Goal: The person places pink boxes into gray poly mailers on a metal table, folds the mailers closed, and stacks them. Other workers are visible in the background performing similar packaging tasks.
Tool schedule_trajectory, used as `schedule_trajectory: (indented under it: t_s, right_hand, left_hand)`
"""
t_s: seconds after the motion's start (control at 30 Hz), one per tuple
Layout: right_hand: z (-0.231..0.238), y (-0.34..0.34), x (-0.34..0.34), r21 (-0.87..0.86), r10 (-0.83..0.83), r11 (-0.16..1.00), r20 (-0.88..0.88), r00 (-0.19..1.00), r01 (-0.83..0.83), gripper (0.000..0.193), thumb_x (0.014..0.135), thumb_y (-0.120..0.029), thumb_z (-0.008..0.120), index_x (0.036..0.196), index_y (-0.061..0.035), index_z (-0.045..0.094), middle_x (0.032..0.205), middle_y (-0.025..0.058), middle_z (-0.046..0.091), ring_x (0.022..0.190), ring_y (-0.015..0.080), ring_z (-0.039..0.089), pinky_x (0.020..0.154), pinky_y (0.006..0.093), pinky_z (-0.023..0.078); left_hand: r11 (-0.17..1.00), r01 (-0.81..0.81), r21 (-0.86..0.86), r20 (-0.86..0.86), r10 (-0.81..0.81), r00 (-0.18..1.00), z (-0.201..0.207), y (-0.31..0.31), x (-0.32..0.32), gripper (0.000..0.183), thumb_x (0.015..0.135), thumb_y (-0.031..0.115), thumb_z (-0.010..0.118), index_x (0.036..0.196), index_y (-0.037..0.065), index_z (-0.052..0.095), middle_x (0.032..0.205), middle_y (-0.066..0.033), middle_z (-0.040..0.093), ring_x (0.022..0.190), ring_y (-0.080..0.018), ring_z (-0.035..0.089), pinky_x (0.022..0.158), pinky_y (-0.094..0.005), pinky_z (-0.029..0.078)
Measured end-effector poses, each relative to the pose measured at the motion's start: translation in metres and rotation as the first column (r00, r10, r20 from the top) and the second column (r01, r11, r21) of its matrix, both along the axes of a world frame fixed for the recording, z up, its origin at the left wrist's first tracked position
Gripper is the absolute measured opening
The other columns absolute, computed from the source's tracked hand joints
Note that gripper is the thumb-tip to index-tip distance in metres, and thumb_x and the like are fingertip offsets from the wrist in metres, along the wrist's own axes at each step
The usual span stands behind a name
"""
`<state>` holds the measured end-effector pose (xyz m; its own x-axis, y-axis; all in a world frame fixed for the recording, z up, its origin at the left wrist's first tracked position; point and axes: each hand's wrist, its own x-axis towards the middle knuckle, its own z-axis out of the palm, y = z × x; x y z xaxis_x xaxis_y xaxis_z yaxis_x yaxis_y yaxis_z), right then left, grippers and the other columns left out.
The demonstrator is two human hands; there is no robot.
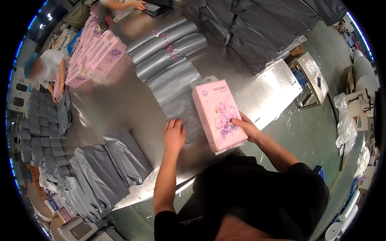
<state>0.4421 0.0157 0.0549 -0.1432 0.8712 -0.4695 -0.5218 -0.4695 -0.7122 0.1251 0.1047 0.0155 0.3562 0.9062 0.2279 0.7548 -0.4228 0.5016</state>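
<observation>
My right hand (248, 127) grips a pink box-shaped pack (217, 110) by its right side, with the thumb on its front. The pack has a flower print and a pale tab at its upper end. It is tilted above the near part of the metal table. My left hand (175, 134) lies with its fingers stretched out on the near left edge of a flat grey plastic bag (177, 88). The pack covers part of this bag. Just beyond it lie several overlapping grey bags (171, 48), with a pink strip across them.
Pink packs (98, 56) stand stacked at the far left, beside a co-worker (50, 68). Filled grey bags (104, 168) lie at the table's near left edge; others (42, 128) are stacked farther left. Large dark sheets (261, 28) cover the far right. Another person's hand (139, 5) shows at the top.
</observation>
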Motion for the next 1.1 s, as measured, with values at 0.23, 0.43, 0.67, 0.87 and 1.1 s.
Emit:
schedule_trajectory:
  t_s: [0.23, 0.43, 0.67, 0.87, 1.1]
  right_hand:
    - [-0.015, -0.059, -0.027, 0.021, 0.308, 0.922, 0.563, 0.767, -0.386, 0.087, 0.086, -0.043, 0.082, 0.154, -0.0086, 0.039, 0.129, 0.0193, 0.064, 0.121, 0.0291, 0.061, 0.104, 0.0363, 0.048]
    - [-0.004, 0.053, -0.001, 0.255, -0.278, 0.700, 0.958, 0.074, -0.667, 0.047, 0.086, -0.042, 0.072, 0.124, -0.0143, 0.068, 0.112, 0.0121, 0.063, 0.107, 0.0305, 0.060, 0.091, 0.0445, 0.048]
    - [-0.023, 0.104, -0.015, 0.448, -0.722, 0.420, 0.692, 0.009, -0.789, 0.013, 0.082, -0.020, 0.066, 0.092, -0.0113, 0.066, 0.079, 0.0040, 0.062, 0.076, 0.0244, 0.064, 0.067, 0.0392, 0.050]
    - [-0.055, 0.080, -0.021, 0.477, -0.692, 0.372, 0.714, 0.105, -0.796, 0.019, 0.085, -0.018, 0.064, 0.102, -0.0093, 0.062, 0.084, 0.0069, 0.066, 0.082, 0.0263, 0.066, 0.075, 0.0388, 0.052]
    - [-0.060, 0.043, -0.009, 0.078, 0.080, 0.658, 0.982, 0.173, -0.749, 0.021, 0.086, -0.011, 0.061, 0.106, -0.0065, 0.056, 0.100, 0.0163, 0.069, 0.094, 0.0390, 0.066, 0.087, 0.0471, 0.052]
  left_hand:
    - [0.996, 0.058, -0.066, -0.199, -0.070, 0.978, -0.052, 0.026, 0.001, 0.023, 0.082, 0.012, 0.074, 0.104, 0.007, 0.073, 0.099, -0.0122, 0.068, 0.089, -0.0337, 0.066, 0.080, -0.0432, 0.055]
    - [0.932, -0.170, -0.320, 0.197, 0.241, 0.950, -0.028, 0.029, -0.007, 0.011, 0.085, 0.009, 0.074, 0.094, 0.003, 0.077, 0.089, -0.0138, 0.070, 0.076, -0.0261, 0.070, 0.073, -0.0359, 0.056]
    - [0.971, -0.179, 0.159, 0.157, 0.154, 0.975, 0.021, -0.015, 0.011, 0.010, 0.085, 0.016, 0.074, 0.088, 0.007, 0.074, 0.092, -0.0105, 0.070, 0.078, -0.0304, 0.069, 0.074, -0.0401, 0.057]
    - [0.969, -0.226, 0.101, 0.212, 0.201, 0.956, -0.006, -0.051, 0.008, 0.025, 0.085, 0.017, 0.074, 0.107, 0.008, 0.066, 0.096, -0.0132, 0.070, 0.086, -0.0386, 0.068, 0.077, -0.0470, 0.056]
    - [0.805, -0.267, -0.530, 0.074, 0.358, 0.931, -0.027, -0.077, 0.010, 0.032, 0.089, 0.026, 0.070, 0.108, 0.003, 0.059, 0.110, -0.0273, 0.068, 0.105, -0.0433, 0.065, 0.087, -0.0501, 0.052]
